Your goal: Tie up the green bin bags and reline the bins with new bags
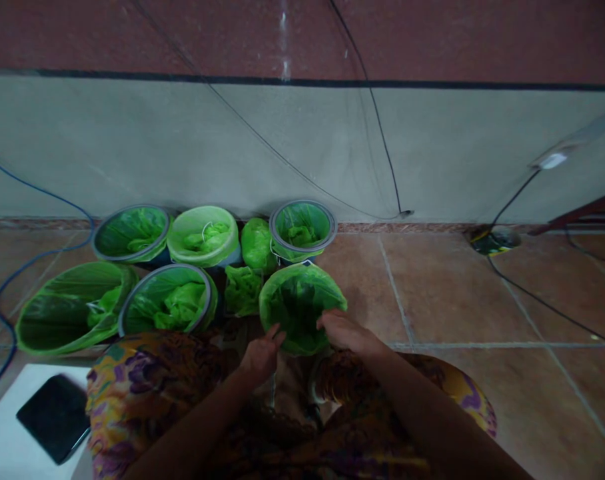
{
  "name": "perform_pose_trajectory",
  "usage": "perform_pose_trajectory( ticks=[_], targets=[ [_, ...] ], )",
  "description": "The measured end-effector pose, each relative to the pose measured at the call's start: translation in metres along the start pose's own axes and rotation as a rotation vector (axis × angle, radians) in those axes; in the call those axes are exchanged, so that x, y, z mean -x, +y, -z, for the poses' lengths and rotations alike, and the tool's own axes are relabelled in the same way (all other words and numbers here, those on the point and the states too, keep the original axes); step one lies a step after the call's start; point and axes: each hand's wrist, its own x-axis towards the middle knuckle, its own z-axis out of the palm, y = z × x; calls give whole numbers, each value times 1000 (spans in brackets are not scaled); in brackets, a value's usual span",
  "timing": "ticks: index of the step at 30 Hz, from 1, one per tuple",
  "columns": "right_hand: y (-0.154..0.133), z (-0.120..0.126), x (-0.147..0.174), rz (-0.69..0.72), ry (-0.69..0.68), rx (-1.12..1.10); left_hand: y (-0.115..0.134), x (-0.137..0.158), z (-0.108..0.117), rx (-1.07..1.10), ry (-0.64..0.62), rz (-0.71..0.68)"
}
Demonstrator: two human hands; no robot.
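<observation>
Between my knees stands a bin lined with a green plastic bag [302, 283], its edge folded out over the rim. My left hand [262, 353] is at the near left of this rim, with thumb and fingers pinched on the bag's edge. On the right side of the rim, my right hand [346, 329] has its fingers curled over the same bag. The inside of the bin is dark. Just left of it lies a crumpled green bag [243, 291]. Behind it is a grey-rimmed bin [302, 229] holding a loosely bunched green liner.
More green-lined bins [202, 237] stand along the wall and to my left. A stuffed green bag [258, 245] sits among them. A black phone [56, 417] lies on a white surface [22, 437] at lower left. Cables [547, 300] cross the tiled floor and hang down the wall.
</observation>
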Motion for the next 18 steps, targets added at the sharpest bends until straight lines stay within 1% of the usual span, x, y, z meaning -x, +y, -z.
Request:
perform_pose_trajectory(
  ticks=[2,4,7,10,13,18],
  targets=[
    [-10,0,2,105,-67,20,12,5,1,42,22,-28],
    [-22,-7,1,162,-128,91,24,6,0,80,31,-52],
    [-33,-24,-4,173,-108,189,33,3,-7,55,10,-27],
    [-32,-35,-9,189,-97,205,29,-4,-14,-7,-33,-1],
    [-24,-36,-16,160,-137,183,22,-8,-20,-40,-48,-13],
    [-20,-34,-24,25,-228,126,17,-10,-25,-89,-66,-20]
  ],
)
